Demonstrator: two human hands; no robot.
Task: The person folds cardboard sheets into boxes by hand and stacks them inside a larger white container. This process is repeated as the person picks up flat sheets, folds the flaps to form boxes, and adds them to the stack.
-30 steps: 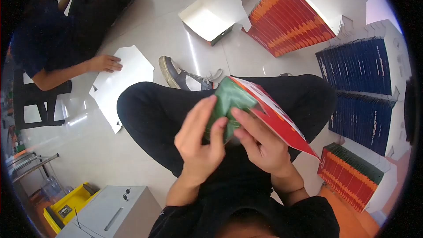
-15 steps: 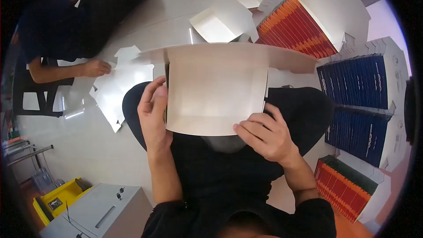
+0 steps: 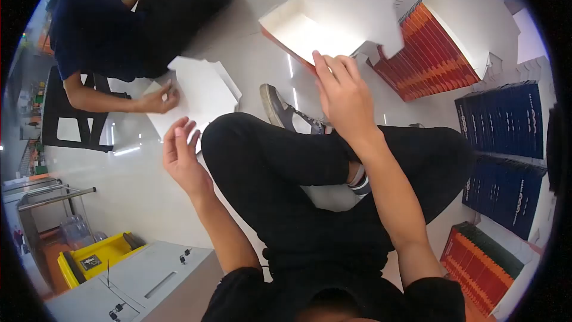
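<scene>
My right hand reaches forward to the near edge of an open box, white inside and red outside, with its lid raised. Its fingertips are at the box's near wall, and whether they grip it is not clear. On the left, my left hand is raised with fingers apart and nothing in it, near my knee. Beyond it lie flat white card sheets on the floor, one partly over another. A co-worker's hand is at the sheets' left edge.
Stacked red-orange cartons stand at the back right, navy stacks at the right, and a red and green stack below them. A grey cabinet, a yellow bin and a black stool are at the left.
The box has moved from above my lap forward to the floor. My left hand has let go and moved left. The co-worker's hand and a white sheet have shifted.
</scene>
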